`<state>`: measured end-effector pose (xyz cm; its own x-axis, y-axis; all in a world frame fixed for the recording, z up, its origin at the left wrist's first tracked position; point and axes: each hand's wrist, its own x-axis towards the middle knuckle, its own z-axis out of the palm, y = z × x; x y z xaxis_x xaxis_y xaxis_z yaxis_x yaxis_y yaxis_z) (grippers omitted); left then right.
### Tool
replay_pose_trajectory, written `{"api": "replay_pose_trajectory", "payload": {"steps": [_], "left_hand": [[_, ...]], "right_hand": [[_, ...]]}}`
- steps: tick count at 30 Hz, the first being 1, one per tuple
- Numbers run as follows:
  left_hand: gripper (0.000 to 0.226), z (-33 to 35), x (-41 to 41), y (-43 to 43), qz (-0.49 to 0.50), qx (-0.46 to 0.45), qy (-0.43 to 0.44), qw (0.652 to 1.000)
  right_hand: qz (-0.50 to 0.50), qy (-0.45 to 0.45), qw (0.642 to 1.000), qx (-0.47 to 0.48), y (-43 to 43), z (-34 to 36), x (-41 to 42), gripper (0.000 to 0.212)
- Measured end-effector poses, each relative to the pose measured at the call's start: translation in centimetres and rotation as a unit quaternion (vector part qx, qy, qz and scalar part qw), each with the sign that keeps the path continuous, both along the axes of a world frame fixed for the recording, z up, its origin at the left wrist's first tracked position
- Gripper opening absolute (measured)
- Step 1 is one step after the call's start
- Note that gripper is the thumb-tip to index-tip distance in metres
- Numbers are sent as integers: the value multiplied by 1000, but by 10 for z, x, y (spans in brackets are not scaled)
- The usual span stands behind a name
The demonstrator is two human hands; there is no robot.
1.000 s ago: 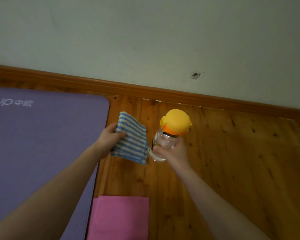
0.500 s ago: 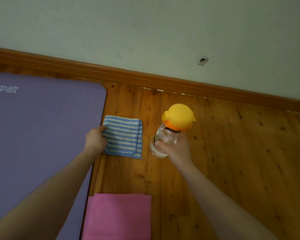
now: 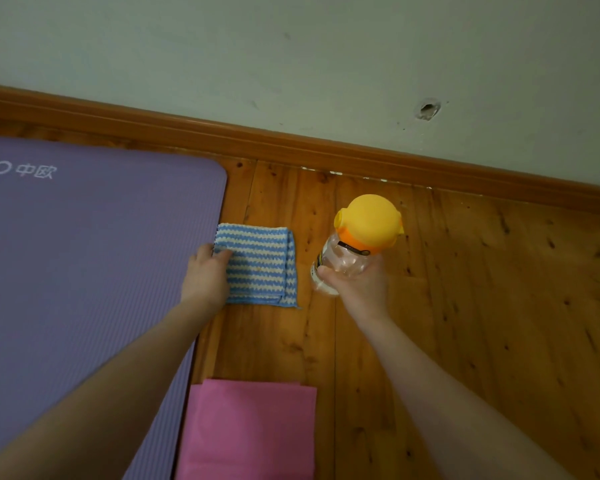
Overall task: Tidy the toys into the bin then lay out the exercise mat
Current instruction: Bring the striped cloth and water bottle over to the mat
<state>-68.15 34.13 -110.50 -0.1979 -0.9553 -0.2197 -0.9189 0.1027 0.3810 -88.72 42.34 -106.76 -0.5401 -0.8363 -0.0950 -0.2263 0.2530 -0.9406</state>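
The purple exercise mat (image 3: 84, 254) lies unrolled on the wooden floor at the left, with white lettering near its far edge. A folded blue-and-white striped cloth (image 3: 260, 265) lies flat on the floor just right of the mat's edge. My left hand (image 3: 207, 275) rests on the cloth's left side, fingers on the fabric. My right hand (image 3: 357, 282) grips a clear water bottle (image 3: 343, 261) with a yellow duck-shaped cap, held tilted just above the floor to the right of the cloth.
A folded pink cloth (image 3: 253, 431) lies on the floor near the bottom edge, beside the mat. A wooden skirting board (image 3: 291, 143) runs along the pale wall, which has a small hole (image 3: 427, 109). Bare floorboards (image 3: 499, 306) stretch to the right.
My left hand has brought the striped cloth down from mid-air and laid it flat on the floor beside the mat. The bottle has stayed in my right hand, almost unmoved.
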Motion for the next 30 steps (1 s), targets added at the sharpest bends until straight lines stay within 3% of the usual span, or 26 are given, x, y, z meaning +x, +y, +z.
{"api": "replay_pose_trajectory", "payload": {"steps": [2,7,11,30], "left_hand": [[48,-4,-3,4,-61,-46,-47,996],[51,-17,-13,9,-154,64,-76,983],[50,-19,-13,13,-177,75,-99,976],[50,-15,-15,14,-165,82,-80,980]], "right_hand": [[1,0,1000,-14,0,-2,0,60],[16,3,1000,-22,-1,-4,-1,65],[19,13,1000,-15,-3,-5,-4,66],[24,3,999,-24,-5,-10,-6,67]]}}
